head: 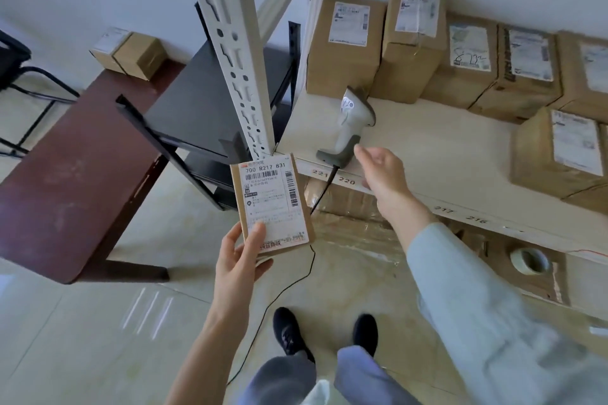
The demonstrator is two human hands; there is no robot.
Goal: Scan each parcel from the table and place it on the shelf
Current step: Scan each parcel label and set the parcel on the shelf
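- The left hand grips a small flat parcel by its lower end, thumb across the label, tilting the barcode face up, likely so it can be scanned.
- The right hand is released, fingers loosely spread, holding nothing, just beside the scanner, forearm stretched out over the shelf's front edge.
- The scanner lies on the shelf near its front left corner, handle toward the hand, probably for a quick grab.
- Boxed parcels line the shelf's back edge.
- One more parcel sits at the far end of the brown surface.
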